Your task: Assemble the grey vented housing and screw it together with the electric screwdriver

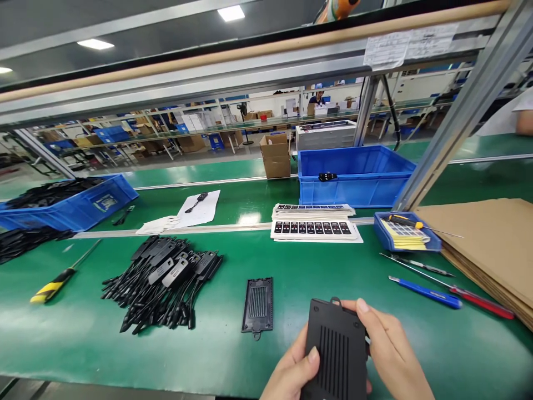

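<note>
A black plastic case (336, 353) with ribbed vents and a small loop at its top is held up at the front of the bench. My left hand (293, 369) grips its left side, thumb on the face. My right hand (389, 347) pinches its upper right edge, with the fingers behind hidden. On the bench to the left lies a black vented cover (257, 305), its inner side up. Farther left is a heap of small black modules with cables (170, 278).
A yellow-black screwdriver (54, 284) lies at left. Blue bins stand at left (104, 203) and back (350, 189). Label sheets (312, 229) lie mid-bench. At right are a blue pen-shaped tool (428, 291), a red-handled screwdriver (481, 301), a small blue tray (433, 242) and cardboard sheets (487, 239).
</note>
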Demonstrator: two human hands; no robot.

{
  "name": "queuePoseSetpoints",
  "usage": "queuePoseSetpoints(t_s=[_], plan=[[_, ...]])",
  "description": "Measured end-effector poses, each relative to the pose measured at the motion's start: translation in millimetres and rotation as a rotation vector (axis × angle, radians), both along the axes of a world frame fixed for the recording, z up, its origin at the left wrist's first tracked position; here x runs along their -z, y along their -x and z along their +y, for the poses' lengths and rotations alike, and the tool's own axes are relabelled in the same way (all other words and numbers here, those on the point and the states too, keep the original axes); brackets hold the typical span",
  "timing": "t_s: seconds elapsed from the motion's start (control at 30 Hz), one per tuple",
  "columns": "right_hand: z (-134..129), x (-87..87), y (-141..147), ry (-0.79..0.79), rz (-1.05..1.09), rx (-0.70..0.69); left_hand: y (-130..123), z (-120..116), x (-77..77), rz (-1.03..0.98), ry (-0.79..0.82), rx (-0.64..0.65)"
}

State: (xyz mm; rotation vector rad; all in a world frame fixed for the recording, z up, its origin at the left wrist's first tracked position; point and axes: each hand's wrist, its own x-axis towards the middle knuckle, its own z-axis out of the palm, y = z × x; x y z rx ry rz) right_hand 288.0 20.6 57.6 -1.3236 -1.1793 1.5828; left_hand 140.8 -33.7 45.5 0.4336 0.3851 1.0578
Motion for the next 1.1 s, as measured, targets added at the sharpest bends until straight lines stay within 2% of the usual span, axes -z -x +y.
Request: queuePoseSetpoints(t_s=[0.17,0.33,0.43,0.53,0.7,0.8,0.9,1.1], plan=[[7.2,6.9,-1.8,-0.013,-0.013,-0.022,0.8,-0.8,7.2,0.002,0.002,0.009],[19.2,21.6,-5.6,-0.032,-0.050,-0.120,0.0,-1.2,8.9,-0.047,0.166,0.068],[20.9,26.7,-9.4,-0.109,-0.115,-0.127,-0.1,-1.8,5.4,-0.072,0.204,0.074],[17.6,31.5,-13.6,-0.192,-0.158,-0.129,0.2,-2.9,5.4,-0.069,0.213,0.029],[2.7,38.0,-18.2,-0.231,-0.191,-0.241,0.9,-4.7,10.9,-0.040,0.276,-0.088],[-9.9,35.1,-16.6,-0.166,-0.116,-0.245,1.6,-6.2,9.6,0.005,0.298,-0.182],[-22.3,32.1,-10.1,-0.088,0.026,-0.160,2.0,-7.4,5.7,0.078,0.266,-0.277],[-35.4,36.4,5.0,-0.022,0.142,-0.131,-0.1,-9.4,7.8,0.080,0.246,-0.338]])
